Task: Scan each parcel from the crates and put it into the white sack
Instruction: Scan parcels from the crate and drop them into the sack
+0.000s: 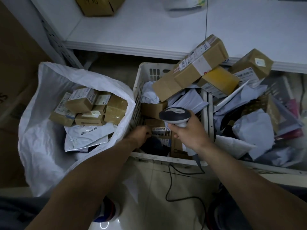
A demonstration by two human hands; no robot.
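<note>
Parcel in the crate could slip unscanned: the left hand has an unclear hold, the right hand grips the scanner.

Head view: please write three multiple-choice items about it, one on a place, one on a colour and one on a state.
1. Where does the sack stand, seen from the person?
A. left of the crate
B. right of the crate
C. inside the crate

2. What colour is the crate next to the sack?
A. blue
B. white
C. red

3. What does the right hand do?
A. hangs empty
B. rests on the sack
C. grips the scanner

Answers:
1 A: the sack stands against the crate's left wall.
2 B: its slotted walls and rim are white.
3 C: its fingers curl round the scanner's handle, above the crate.
</note>
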